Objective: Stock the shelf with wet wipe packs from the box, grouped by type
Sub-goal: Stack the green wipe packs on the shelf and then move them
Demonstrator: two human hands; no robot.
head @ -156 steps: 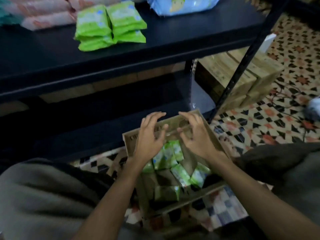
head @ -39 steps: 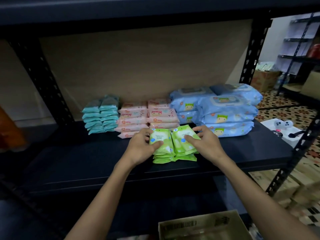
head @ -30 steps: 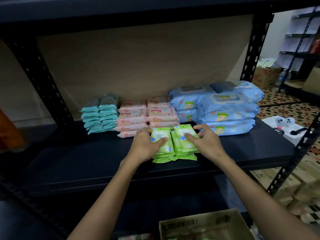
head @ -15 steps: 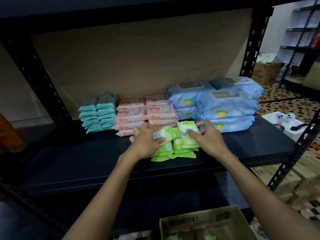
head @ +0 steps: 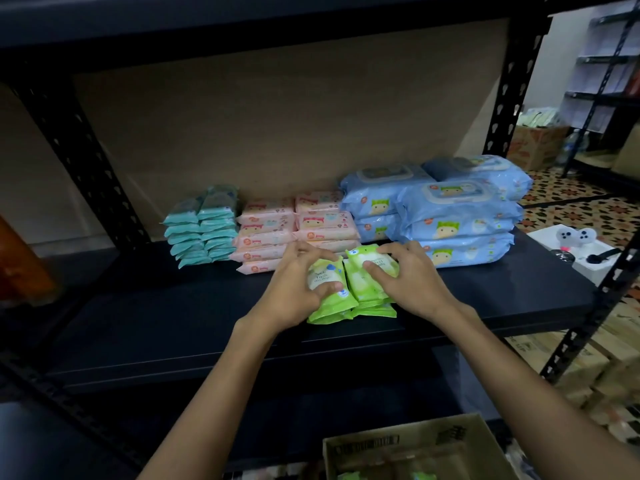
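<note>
Two short stacks of green wet wipe packs (head: 349,303) sit side by side near the front of the black shelf (head: 173,317). My left hand (head: 294,289) grips the top pack of the left stack (head: 325,277), thumb on its face. My right hand (head: 408,278) grips the top pack of the right stack (head: 372,268). Behind them stand teal packs (head: 202,226), pink packs (head: 298,230) and large blue packs (head: 446,216), each type in its own group. The cardboard box (head: 412,445) sits low in front, with green packs inside.
Black perforated uprights (head: 512,84) frame the shelf, with another board close overhead. A white box with small items (head: 581,251) lies right of the shelf on a patterned tile floor. Cardboard cartons (head: 595,368) sit lower right. More shelving stands far right.
The left top pack was lifted and tilted half a second ago; it now lies flat on its stack. Both hands stay on the top green packs, squaring the two stacks together.
</note>
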